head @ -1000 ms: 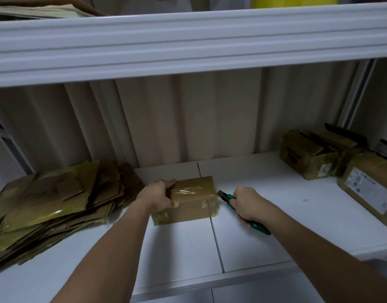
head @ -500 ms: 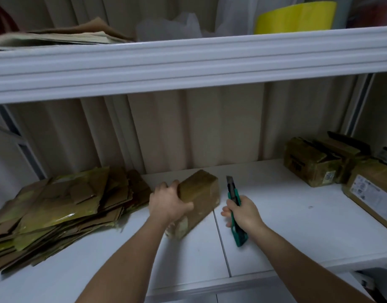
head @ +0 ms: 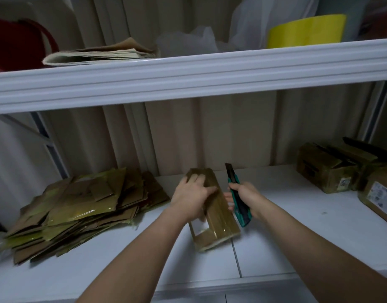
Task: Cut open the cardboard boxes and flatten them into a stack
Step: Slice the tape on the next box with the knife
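Note:
A small taped cardboard box [head: 218, 217] stands on the white shelf [head: 297, 232] in the middle, turned with one short end toward me. My left hand [head: 191, 196] grips it from the top left, fingers curled over its far edge. Just to its right, my right hand [head: 246, 196] holds a green utility knife [head: 237, 197] with the blade out and pointing away from me; its fingertips reach toward the box's right side. A pile of flattened cardboard [head: 76, 208] lies on the shelf at the left.
Several unopened boxes [head: 326, 171] sit at the right end of the shelf, one with a white label [head: 379, 197]. An upper shelf beam [head: 188, 77] crosses overhead, carrying folded paper [head: 100, 54], a yellow object [head: 306, 31] and plastic bags.
The box has been turned from lying crosswise to pointing lengthwise toward me. The knife swung from aiming at the box's side to pointing away, and my view tilted upward.

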